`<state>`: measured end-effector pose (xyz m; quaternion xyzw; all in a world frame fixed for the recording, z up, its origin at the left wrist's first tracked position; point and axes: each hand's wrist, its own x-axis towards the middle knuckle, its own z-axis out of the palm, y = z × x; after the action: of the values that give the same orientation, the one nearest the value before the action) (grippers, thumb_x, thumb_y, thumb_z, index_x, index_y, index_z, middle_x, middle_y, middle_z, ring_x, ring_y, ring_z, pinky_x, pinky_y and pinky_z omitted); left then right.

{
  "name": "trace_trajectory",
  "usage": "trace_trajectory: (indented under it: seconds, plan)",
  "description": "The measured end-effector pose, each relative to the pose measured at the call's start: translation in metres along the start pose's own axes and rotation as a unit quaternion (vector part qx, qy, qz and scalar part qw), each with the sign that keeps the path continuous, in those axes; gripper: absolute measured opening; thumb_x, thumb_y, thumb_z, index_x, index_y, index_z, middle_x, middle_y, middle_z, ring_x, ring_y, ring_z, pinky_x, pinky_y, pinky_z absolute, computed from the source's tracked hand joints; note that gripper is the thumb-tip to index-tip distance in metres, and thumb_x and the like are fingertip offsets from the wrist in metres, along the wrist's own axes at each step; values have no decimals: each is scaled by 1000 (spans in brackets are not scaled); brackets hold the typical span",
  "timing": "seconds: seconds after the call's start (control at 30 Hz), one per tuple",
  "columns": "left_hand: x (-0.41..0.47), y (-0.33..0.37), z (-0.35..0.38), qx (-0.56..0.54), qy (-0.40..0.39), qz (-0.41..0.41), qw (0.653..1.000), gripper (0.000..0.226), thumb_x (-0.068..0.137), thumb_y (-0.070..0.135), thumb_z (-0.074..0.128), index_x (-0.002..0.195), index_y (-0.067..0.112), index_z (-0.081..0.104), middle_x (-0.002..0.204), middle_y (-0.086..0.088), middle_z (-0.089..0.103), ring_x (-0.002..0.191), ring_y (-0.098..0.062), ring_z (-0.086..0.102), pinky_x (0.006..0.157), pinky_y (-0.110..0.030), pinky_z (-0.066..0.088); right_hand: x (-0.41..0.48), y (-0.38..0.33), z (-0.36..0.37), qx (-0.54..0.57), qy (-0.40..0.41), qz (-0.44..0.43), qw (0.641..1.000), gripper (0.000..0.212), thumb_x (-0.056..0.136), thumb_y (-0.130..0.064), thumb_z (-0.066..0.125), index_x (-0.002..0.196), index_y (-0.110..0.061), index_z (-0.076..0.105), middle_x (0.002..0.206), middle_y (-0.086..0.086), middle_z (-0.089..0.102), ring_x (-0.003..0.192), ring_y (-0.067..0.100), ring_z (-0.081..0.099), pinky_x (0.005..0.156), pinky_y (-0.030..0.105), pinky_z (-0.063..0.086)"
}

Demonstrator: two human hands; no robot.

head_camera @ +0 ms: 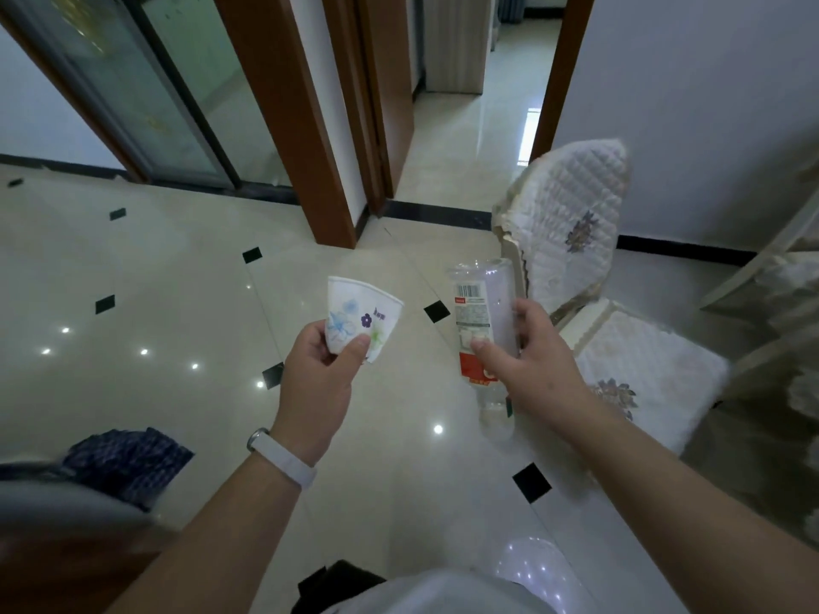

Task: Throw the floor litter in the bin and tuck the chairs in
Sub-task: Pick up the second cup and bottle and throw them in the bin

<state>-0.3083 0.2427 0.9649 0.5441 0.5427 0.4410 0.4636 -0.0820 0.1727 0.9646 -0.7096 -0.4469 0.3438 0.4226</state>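
Head view, litter in hand. The left hand (317,383) pinches a paper cup (354,308) near its base between thumb and curled fingers; the cup is printed with flowers and tilts with its mouth up and to the right. The right hand (532,370) grips a clear bottle (474,303) around the middle, thumb on the red-and-white label. The bottle is upside down, base uppermost and neck toward the floor (177,281), and it looks empty or nearly so. Both items are held in the air in front of the body, well apart from each other. A chair (571,223) with a quilted white cover stands just beyond the right hand, near the wall; no table is clearly in view, so whether it counts as tucked in cannot be told, though it appears to stand free. More pale upholstery at the right edge is too cropped to identify. No bin is visible. No further litter shows on the tiles in this view. Judged progress: two pieces of litter are collected but not yet binned. Finding the bin, dropping both in, and pushing in the chairs all remain to be done.
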Motion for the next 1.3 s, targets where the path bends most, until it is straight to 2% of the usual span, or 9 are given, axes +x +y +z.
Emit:
trace_trajectory:
  seconds: [0.17,0.43,0.53,0.67,0.8,0.93,1.0,1.1,1.3]
  plan:
    - [84,-12,-3,-1,1,-11,1000,12,90,14,69,97,20,62,93,4,71,70,4,63,60,-11,47,66,-13,31,-12,-2,4,1000,54,80,-45,73,125,-36,46,111,-18,62,96,-1,63,83,33,57]
    - [254,-30,-30,-44,-90,-27,995,11,90,15,69,97,21,63,93,7,72,79,-2,67,63,-12,48,196,-58,110,-43,59,33,997,51,84,-44,72,126,-33,46,111,-15,64,96,2,65,85,38,57]
    - [324,-32,-54,-49,-105,-38,993,12,90,16,69,100,19,64,95,5,73,82,-4,68,64,-13,48,242,-87,144,-52,68,37,996,48,83,-40,73,124,-29,49,107,-16,64,92,-1,64,82,35,58]
    - [402,-29,-62,-54,-114,-34,991,10,89,15,69,96,19,63,89,4,71,67,5,62,59,-11,45,294,-114,166,-55,80,59,993,57,80,-46,73,128,-32,46,111,-15,63,93,3,66,76,36,60]
    - [451,-32,-43,-64,-145,-37,987,10,90,13,68,96,18,62,90,4,71,66,6,60,58,-10,45,332,-121,166,-62,110,69,990,41,86,-28,73,113,-40,45,101,-19,62,85,-8,64,72,27,59]
    - [492,-36,-8,-57,-178,-53,981,12,90,14,69,100,15,62,90,3,70,65,5,60,59,-10,45,373,-113,156,-66,131,93,985,37,84,-31,74,101,-49,45,102,-17,63,86,-3,64,76,37,60]
    - [512,-36,9,-51,-192,-59,978,14,89,15,69,102,16,63,93,5,72,75,0,66,62,-12,47,400,-104,151,-59,136,107,983,37,81,-40,73,105,-48,47,104,-16,64,89,0,65,79,38,59]
    - [550,-34,35,-43,-190,-69,978,12,89,13,69,98,18,63,93,6,74,78,-2,67,63,-13,48,454,-89,145,-53,147,118,981,54,74,-55,70,121,-41,46,110,-16,64,96,4,65,81,39,58]
    - [645,-14,92,9,-175,-69,982,14,89,12,69,100,18,63,91,6,73,74,1,65,63,-13,48,576,-75,123,10,117,142,983,54,85,-37,71,131,-29,43,109,-15,63,91,-2,64,84,31,58]
